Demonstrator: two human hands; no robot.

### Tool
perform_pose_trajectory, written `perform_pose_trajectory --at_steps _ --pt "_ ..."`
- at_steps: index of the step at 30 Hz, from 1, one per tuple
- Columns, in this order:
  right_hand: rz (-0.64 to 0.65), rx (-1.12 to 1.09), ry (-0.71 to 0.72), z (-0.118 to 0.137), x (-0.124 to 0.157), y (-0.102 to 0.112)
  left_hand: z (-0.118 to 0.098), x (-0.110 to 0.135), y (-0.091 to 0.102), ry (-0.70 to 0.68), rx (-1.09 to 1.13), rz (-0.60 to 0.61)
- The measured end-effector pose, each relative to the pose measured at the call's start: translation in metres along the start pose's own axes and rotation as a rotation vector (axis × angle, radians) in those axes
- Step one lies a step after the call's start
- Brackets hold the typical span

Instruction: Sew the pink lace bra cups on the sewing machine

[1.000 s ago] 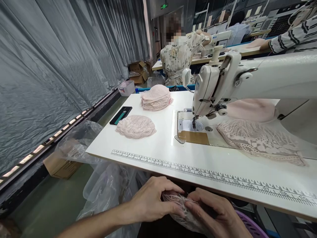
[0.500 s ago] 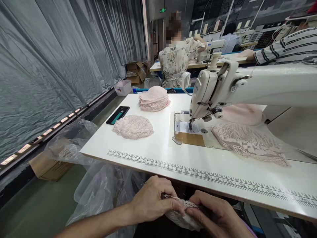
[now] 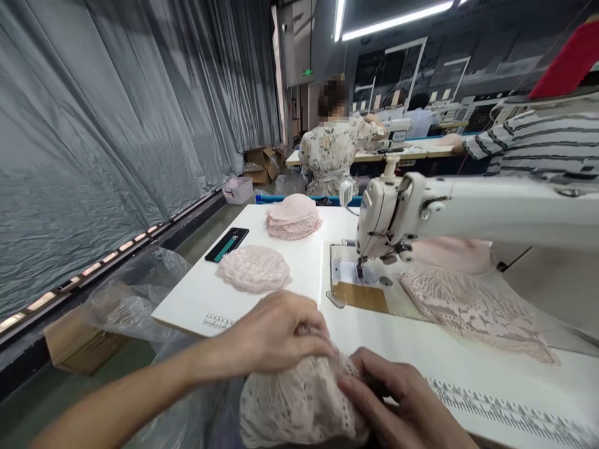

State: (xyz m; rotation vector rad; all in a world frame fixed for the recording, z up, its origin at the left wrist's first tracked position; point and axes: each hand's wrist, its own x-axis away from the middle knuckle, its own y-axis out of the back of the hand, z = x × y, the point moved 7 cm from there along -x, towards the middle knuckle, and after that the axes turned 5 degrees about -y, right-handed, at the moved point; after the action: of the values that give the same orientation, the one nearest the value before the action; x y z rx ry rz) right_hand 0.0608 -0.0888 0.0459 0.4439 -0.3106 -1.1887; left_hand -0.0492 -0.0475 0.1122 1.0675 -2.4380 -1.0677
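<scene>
A pale pink lace piece (image 3: 299, 402), rounded like a bra cup, hangs between my two hands at the table's front edge. My left hand (image 3: 290, 333) pinches its upper edge, with the fingers curled over the fabric. My right hand (image 3: 397, 399) grips its right edge between thumb and fingers. Beyond them stands a white sewing machine (image 3: 388, 218), its needle and presser foot over the metal plate. One more lace cup (image 3: 255, 269) lies on the table to the left. Farther back is a stack of pink cups (image 3: 294, 218).
A black phone (image 3: 227, 244) lies at the table's left edge. More lace fabric (image 3: 477, 308) rests under the machine arm. Clear plastic bags (image 3: 140, 287) and a cardboard box (image 3: 84, 343) are on the floor at left. Another person (image 3: 330, 149) sits ahead.
Both hands have risen with the lace cup from below the table edge to in front of it. More of the cup's lace face shows. The view has tilted upward.
</scene>
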Motion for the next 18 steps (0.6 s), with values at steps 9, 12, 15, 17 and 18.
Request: perform_pose_trajectory --at_steps 9,12,15,17,18 --pt "-0.153 0.323 0.03 -0.069 -0.065 0.08 0.079 -0.147 -0.015 0.198 -0.172 0.284" --pt "-0.186 0.547 0.271 -0.061 -0.059 0.093 0.091 -0.156 -0.029 0.232 -0.148 0.347" --pt "-0.157 0.772 0.574 -0.049 -0.055 0.085 0.09 -0.16 -0.032 0.247 -0.151 0.386" --pt "-0.209 0.9 0.702 -0.048 -0.055 0.079 0.088 -0.163 -0.032 0.253 -0.165 0.406" --pt "-0.24 0.948 0.736 -0.05 -0.056 0.076 0.089 -0.166 -0.033 0.252 -0.175 0.416"
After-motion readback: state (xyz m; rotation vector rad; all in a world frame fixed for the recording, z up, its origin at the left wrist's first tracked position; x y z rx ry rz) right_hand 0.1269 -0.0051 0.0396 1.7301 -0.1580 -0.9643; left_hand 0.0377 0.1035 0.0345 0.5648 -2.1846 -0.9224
